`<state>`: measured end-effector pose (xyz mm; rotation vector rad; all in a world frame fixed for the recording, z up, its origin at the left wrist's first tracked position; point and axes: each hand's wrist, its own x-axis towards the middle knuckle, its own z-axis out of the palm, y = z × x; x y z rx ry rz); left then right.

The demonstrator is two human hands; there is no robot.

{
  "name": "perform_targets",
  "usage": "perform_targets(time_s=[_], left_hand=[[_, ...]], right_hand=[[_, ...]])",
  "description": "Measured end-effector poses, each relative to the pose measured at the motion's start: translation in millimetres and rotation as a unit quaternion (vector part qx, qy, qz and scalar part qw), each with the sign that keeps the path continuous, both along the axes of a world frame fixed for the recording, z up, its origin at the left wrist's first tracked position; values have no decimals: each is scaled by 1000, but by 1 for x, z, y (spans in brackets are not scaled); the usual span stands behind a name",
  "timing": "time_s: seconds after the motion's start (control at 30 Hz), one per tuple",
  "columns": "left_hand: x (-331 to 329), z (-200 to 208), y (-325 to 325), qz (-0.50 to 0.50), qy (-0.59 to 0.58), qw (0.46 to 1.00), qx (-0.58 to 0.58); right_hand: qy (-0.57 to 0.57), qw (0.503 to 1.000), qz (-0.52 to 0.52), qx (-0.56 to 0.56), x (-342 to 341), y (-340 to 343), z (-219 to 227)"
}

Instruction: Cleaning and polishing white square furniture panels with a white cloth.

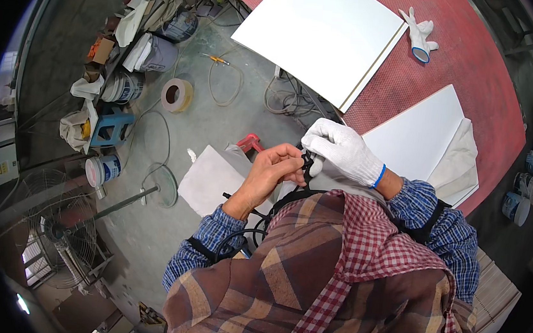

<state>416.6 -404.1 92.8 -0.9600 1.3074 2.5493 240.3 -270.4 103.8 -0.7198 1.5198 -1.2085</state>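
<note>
My bare left hand (272, 172) and my white-gloved right hand (345, 153) meet in front of my chest. Both are closed, with fingertips pinched on a small black cord-like piece (307, 163) between them. Its exact kind is too small to make out, and the fingers cover part of it. Black cable (248, 231) loops beside my left forearm. A loose white glove with a blue cuff (421, 39) lies on the red table (485, 91), apart from my hands. Close to my right hand is a white panel (411, 132) with a pale cloth (458, 160) on it.
A large white panel (318, 33) overhangs the table's left edge. On the floor to the left are a tape roll (172, 95), hoses, buckets (102, 170), a blue stool (112, 127) and a standing fan (58, 230). More buckets (516, 208) stand beyond the table at right.
</note>
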Motion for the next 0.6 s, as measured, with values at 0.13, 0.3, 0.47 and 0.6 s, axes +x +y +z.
perform_targets(time_s=[0.13,0.3,0.47,0.6], left_hand=[[3,-6,4,23,10,998,63],[12,-19,15,93,49,984,143],[17,-26,18,104,96,973,183],[17,-23,17,96,78,975,183]], right_hand=[[-58,998,17,-32,-7,5,-14],[-205,972,100,-47,-10,10,-18],[-288,949,123,-43,-8,8,-28],[-370,921,118,-26,-9,10,-33]])
